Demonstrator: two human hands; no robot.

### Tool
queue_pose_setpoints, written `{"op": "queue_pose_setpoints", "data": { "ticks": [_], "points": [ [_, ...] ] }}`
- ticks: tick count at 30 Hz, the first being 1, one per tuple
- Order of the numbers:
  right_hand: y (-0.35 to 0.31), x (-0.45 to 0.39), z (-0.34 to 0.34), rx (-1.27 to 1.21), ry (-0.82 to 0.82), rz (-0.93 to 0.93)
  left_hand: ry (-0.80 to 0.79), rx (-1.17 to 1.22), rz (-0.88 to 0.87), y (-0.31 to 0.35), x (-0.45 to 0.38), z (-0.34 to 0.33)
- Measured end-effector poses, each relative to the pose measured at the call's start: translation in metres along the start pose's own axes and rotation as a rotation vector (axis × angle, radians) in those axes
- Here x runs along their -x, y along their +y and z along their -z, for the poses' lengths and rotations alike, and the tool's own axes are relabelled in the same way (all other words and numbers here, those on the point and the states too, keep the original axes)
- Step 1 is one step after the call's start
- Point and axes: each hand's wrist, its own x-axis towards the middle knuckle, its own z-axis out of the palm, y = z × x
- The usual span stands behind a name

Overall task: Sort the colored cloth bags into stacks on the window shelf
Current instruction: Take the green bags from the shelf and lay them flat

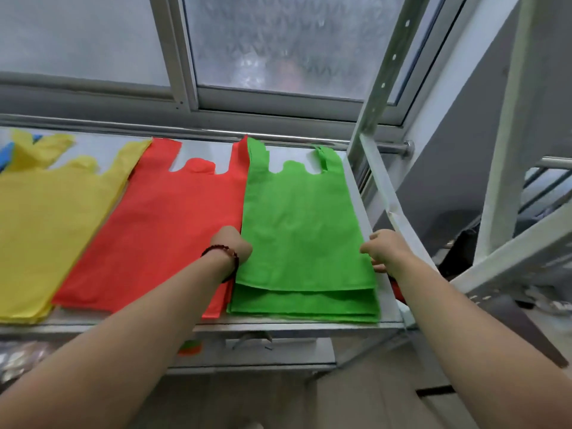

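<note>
Honestly, a slip looks likely here: the top green bag (301,230) sits set back from the ones under it at the shelf's (309,329) front edge, so if it gets pushed unevenly the green stack (305,305) could be left skewed, or nudged onto the red stack (161,230) it touches.

The top green bag is flanked by both hands. Its left edge is met by the left hand (233,244), fingers tucked out of sight, so a grip can't be told. The right edge is met by the right hand (385,250), fingers curled at the cloth; whether it's pinched can't be told.

Farther left along the shelf, a yellow stack (46,218) is laid, with a bit of blue (6,154) at the far left corner.
</note>
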Motion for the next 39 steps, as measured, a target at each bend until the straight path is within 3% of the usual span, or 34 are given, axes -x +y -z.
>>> {"op": "queue_pose_setpoints", "data": {
  "ticks": [6, 12, 20, 25, 33, 36, 39],
  "points": [
    [0.031, 0.014, -0.004, 0.053, -0.029, 0.038, 0.074, -0.022, 0.103, -0.004, 0.035, -0.015],
    [0.054, 0.029, -0.010, -0.079, 0.035, 0.207, 0.106, 0.266, 0.198, -0.014, 0.050, -0.019],
    [0.069, 0.059, -0.018, 0.425, 0.140, 0.330, 0.200, -0.361, 0.056, -0.018, 0.079, -0.029],
    [0.065, 0.057, -0.019, 0.325, 0.178, 0.224, 0.183, -0.441, 0.123, -0.010, 0.082, -0.044],
    [0.045, 0.052, -0.016, -0.089, -0.111, -0.043, 0.039, -0.314, 0.222, 0.003, 0.059, -0.035],
    [0.049, 0.050, -0.017, 0.050, -0.083, 0.009, -0.001, -0.279, 0.227, 0.006, 0.061, -0.037],
    [0.054, 0.053, -0.017, 0.246, 0.065, 0.118, 0.042, -0.242, 0.134, 0.011, 0.061, -0.041]
  ]
}}
